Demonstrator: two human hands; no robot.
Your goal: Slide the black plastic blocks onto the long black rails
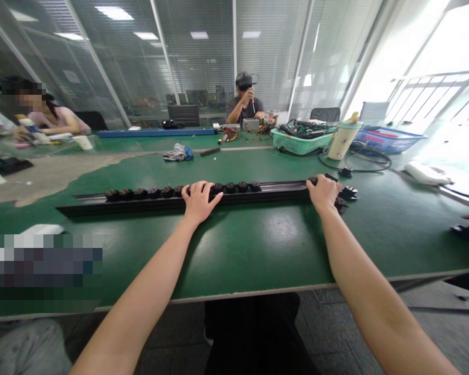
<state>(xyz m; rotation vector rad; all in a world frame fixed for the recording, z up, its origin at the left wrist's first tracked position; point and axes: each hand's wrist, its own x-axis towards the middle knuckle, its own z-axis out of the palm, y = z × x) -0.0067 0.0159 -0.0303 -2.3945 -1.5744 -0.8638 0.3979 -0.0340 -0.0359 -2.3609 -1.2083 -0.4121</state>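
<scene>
A long black metal rail (156,206) lies across the table, its channel holding a row of small round-topped black modules (153,192). My left hand (199,202) rests over the middle of that row, fingers spread and thumb pointing right, hiding several modules. At the rail's right end, my right hand (323,192) is closed, with black material showing under its fingers; its palm side is hidden. Just right of it lies a loose black module (349,193), and another black module (346,171) sits farther back.
A grey cloth (179,152) and a short dark strip (210,152) lie beyond the rail. Behind right stand a green basket (300,143) of cables, a cream cup (342,140) and a blue basket (391,139). A co-worker (245,101) sits opposite; another person (54,114) sits left.
</scene>
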